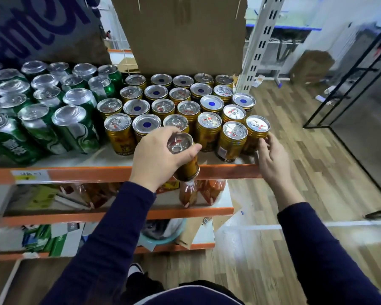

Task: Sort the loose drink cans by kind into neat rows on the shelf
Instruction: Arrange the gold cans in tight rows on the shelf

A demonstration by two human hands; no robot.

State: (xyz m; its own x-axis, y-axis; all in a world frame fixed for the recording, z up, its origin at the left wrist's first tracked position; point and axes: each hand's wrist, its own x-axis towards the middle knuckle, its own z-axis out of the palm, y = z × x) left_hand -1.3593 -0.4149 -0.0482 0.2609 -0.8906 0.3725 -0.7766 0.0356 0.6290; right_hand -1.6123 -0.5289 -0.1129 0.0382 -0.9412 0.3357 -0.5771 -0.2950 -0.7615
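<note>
The gold cans (208,133) behind the orange shelf beam (97,172) are glossy ribbed metal with bright silvery lids, and the green cans (75,128) beside them are equally shiny. The beam is smooth painted metal. Above it stands matt brown cardboard (185,34), and to its right lies wood-grain flooring (295,150) with a soft sheen.

Left hand (156,157): gripping the held can (180,143) near its top, thumb and fingers curling round the rim, back of hand facing up.
Right hand (272,159): reaching forward, fingertips (263,143) touching the corner can (257,133).
Forearms: extending forward in dark blue sleeves (119,216).
</note>
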